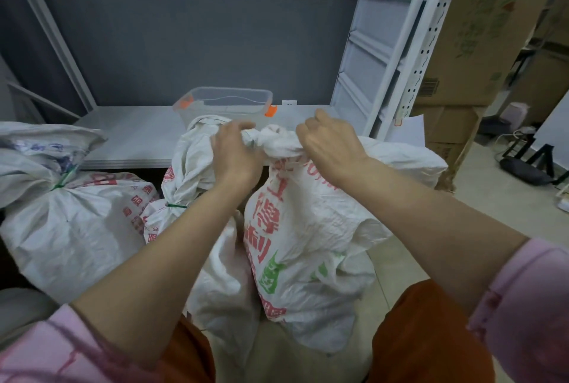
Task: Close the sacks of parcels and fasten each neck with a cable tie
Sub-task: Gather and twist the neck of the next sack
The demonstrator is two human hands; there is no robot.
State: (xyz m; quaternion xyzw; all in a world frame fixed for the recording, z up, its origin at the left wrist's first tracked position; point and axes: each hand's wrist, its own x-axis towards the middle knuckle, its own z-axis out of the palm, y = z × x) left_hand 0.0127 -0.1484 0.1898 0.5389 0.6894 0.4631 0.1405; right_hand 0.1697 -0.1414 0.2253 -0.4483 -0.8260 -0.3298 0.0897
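Both hands gather the twisted neck (274,141) of the front sack (308,228), which stands on the floor against the shelf's front edge. The left grip (235,148) curls round the bunched cloth from the left; the right grip (331,144) clenches it from the right. Two tied sacks (70,222) crowd the left; bare floor (492,197) opens rightward. A clear tub (226,102) sits on the shelf (132,133) behind.

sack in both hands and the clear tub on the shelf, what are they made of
Sack: likely woven plastic, matte white with red print; it creases stiffly and shows a faint weave. Tub: clear, glossy rigid plastic by its see-through walls, with orange clips. Shelf: probably painted metal, smooth pale grey.
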